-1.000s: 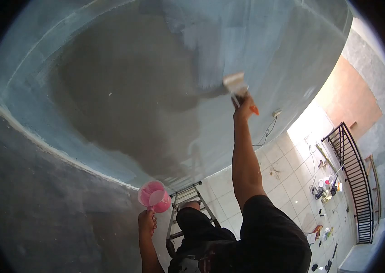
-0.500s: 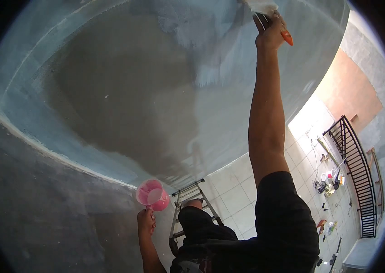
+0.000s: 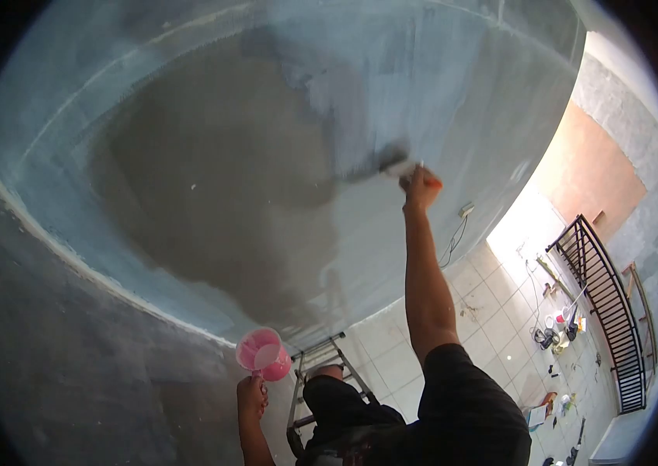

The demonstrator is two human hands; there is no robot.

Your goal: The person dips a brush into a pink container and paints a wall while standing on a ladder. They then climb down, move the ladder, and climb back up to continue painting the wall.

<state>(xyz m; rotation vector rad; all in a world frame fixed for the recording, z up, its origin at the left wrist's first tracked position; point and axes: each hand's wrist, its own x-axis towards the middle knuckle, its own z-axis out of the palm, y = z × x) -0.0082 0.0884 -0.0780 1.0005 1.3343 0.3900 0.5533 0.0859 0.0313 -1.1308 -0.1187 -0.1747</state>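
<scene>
My right hand [image 3: 421,190] is closed round the orange-tipped handle of a wide paintbrush [image 3: 400,167], which is at the wall [image 3: 453,116], its dark bristle end smeared by motion. Bluish-white streaks cover the wall above and beside the brush, and a large darker grey-brown patch spreads to its left. Low in the view, my left hand [image 3: 252,398] grips the handle of a pink plastic dipper [image 3: 273,361] with whitish liquid inside. The dipper hangs near the corner between the two walls.
A metal ladder [image 3: 358,380] stands beneath me by my bent leg. Below lies a tiled floor [image 3: 391,342] scattered with tools, cables and small containers. A black metal railing [image 3: 605,303] is at the right. A wall socket with a dangling cord [image 3: 456,237] is right of my forearm.
My right hand has swept the paintbrush down the wall from the top of the view, slightly leftward. My left hand still holds the dipper in nearly the same place.
</scene>
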